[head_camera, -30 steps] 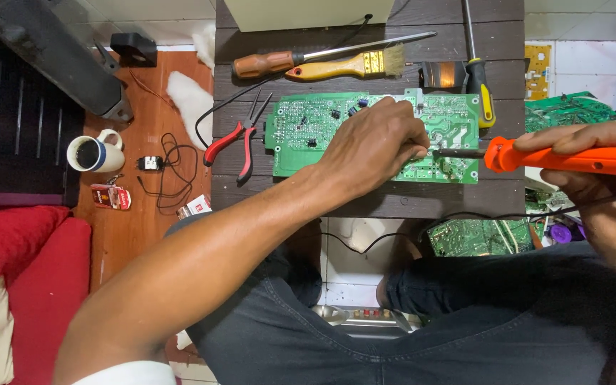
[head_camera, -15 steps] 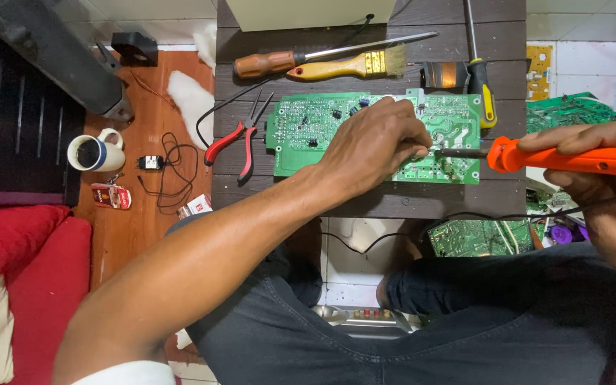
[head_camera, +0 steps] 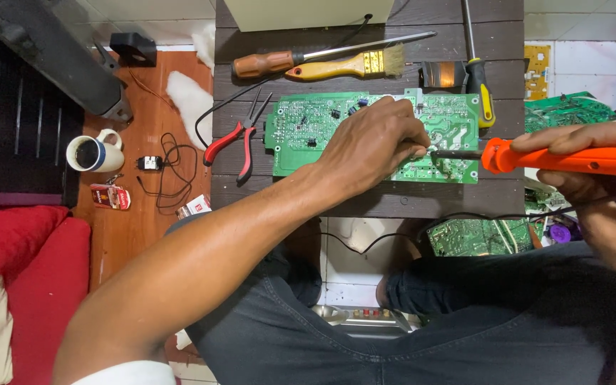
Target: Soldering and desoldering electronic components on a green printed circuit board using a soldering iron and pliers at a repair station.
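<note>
**Around your table, off to the sides**

At the far edge you have a brown-handled screwdriver (head_camera: 301,60) beside a yellow-handled brush (head_camera: 344,68), and a yellow-and-black screwdriver (head_camera: 480,89) standing nearly straight up the frame. Red-handled pliers (head_camera: 240,139) lie by the table's (head_camera: 365,203) left edge. On the wooden floor (head_camera: 137,242) to your left sits a white mug (head_camera: 93,153) (dark liquid inside), near a tangle of black cable (head_camera: 172,178). A red cushion (head_camera: 26,285) fills the lower left corner.
</note>
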